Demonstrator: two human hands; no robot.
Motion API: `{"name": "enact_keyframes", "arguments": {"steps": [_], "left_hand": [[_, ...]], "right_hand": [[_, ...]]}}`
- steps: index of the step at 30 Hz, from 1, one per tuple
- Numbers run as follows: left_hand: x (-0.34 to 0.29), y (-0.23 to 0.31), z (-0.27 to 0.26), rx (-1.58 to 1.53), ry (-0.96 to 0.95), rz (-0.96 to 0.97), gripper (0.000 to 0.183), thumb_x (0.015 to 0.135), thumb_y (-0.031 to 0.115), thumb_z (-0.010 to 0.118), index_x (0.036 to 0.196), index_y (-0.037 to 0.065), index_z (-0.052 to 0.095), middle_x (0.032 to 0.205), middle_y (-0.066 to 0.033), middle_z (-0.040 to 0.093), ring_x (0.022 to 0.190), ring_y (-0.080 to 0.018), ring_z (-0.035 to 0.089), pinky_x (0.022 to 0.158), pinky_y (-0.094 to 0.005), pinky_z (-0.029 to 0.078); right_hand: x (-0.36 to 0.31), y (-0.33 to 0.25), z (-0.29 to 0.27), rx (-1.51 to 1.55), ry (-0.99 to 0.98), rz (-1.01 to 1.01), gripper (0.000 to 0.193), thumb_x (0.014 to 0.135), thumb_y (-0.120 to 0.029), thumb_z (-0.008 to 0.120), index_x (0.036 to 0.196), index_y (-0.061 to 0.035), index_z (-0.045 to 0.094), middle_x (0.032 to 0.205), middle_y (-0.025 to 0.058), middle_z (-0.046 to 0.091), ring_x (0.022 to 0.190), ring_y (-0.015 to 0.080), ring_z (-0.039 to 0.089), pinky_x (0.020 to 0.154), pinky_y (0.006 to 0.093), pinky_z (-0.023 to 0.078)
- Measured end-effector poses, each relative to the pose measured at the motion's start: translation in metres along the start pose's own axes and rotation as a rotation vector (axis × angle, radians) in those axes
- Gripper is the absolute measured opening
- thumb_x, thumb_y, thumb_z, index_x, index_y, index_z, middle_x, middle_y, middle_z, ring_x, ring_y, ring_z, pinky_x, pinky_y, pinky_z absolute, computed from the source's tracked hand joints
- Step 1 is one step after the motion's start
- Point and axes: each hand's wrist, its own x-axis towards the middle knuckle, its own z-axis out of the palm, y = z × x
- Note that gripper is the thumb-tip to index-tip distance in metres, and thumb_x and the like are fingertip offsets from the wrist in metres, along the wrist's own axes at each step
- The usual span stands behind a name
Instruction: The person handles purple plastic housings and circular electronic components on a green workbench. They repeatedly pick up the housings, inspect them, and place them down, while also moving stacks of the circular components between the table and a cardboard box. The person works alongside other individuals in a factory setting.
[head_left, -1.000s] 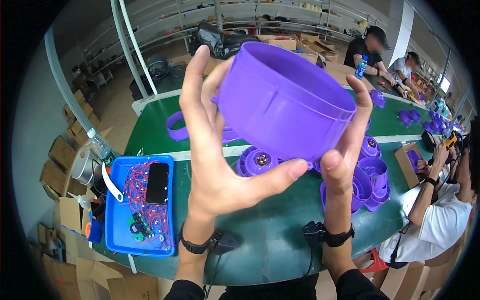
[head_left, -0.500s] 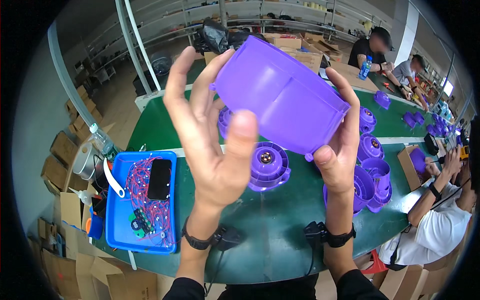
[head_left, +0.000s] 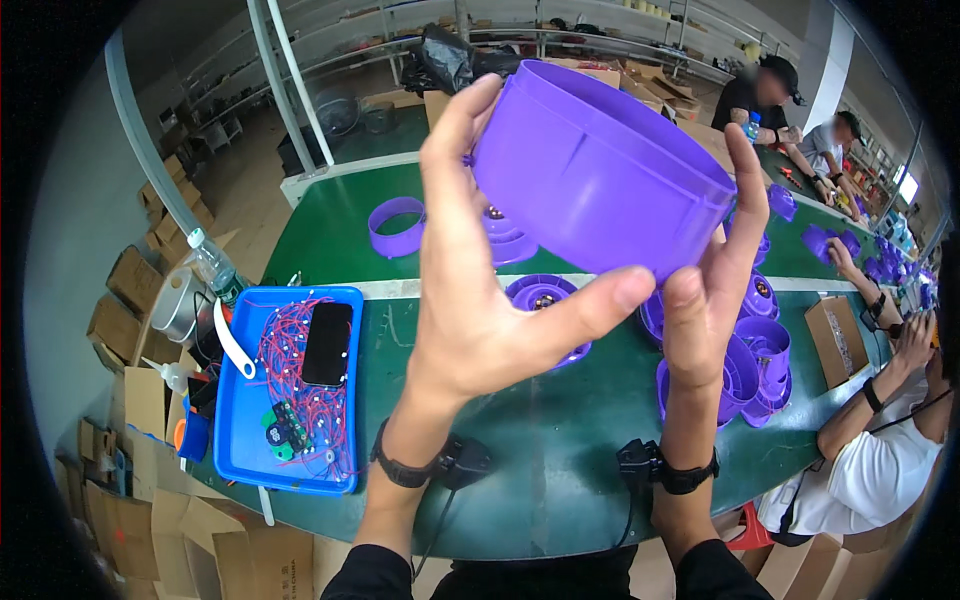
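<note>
A large round purple plastic shell is held up tilted above the bench, its rim upward and its lower end toward the right. My left hand grips its left side, fingers behind and thumb along the underside. On its right side my right hand closes round it, thumb at the bottom edge and fingers up the wall. Below the shell, a purple round part with a ribbed rim and metal centre lies on the green bench, partly covered by my left thumb. A purple ring rests behind my left hand.
On the left, a blue tray holds red wires, a black phone and a green circuit board. More purple parts crowd the right, beside an open carton. A co-worker in white sits at the right edge.
The shell has turned in my hands and shifted slightly right. My left thumb now lies sideways under it. The co-worker's hand has left the carton, and a purple part there is gone from view.
</note>
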Motion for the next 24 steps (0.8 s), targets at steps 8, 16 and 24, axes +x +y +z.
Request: {"name": "enact_keyframes", "arguments": {"steps": [8, 16, 24], "left_hand": [[-0.003, -0.005, 0.004, -0.337, 0.033, -0.251, 0.084, 0.085, 0.03, 0.071, 0.141, -0.005, 0.019, 0.134, -0.0233, 0.041, 0.12, -0.0281, 0.05, 0.097, -0.0385, 0.045], [-0.005, -0.016, 0.018, -0.33, -0.016, -0.391, 0.081, 0.089, 0.06, 0.05, 0.143, 0.005, 0.025, 0.138, -0.0147, 0.04, 0.13, -0.0272, 0.043, 0.106, -0.0452, 0.037], [-0.003, -0.012, 0.018, -0.378, 0.026, -0.407, 0.073, 0.092, 0.044, 0.055, 0.143, 0.0, 0.025, 0.135, -0.0182, 0.044, 0.122, -0.0239, 0.047, 0.101, -0.0385, 0.039]], "right_hand": [[0.0, 0.007, -0.015, -0.137, 0.077, 0.11, 0.059, 0.1, -0.032, 0.043, 0.145, 0.0021, 0.025, 0.141, 0.0174, 0.04, 0.126, 0.0227, 0.047, 0.105, 0.0344, 0.038], [0.0, 0.006, -0.014, -0.104, 0.049, 0.212, 0.09, 0.087, -0.063, 0.051, 0.148, -0.0032, 0.022, 0.142, 0.0134, 0.036, 0.133, 0.0249, 0.037, 0.107, 0.0422, 0.034], [0.002, 0.009, -0.021, -0.061, 0.112, 0.222, 0.089, 0.085, -0.057, 0.056, 0.147, -0.0038, 0.022, 0.14, 0.014, 0.038, 0.131, 0.0252, 0.039, 0.108, 0.0432, 0.033]]}}
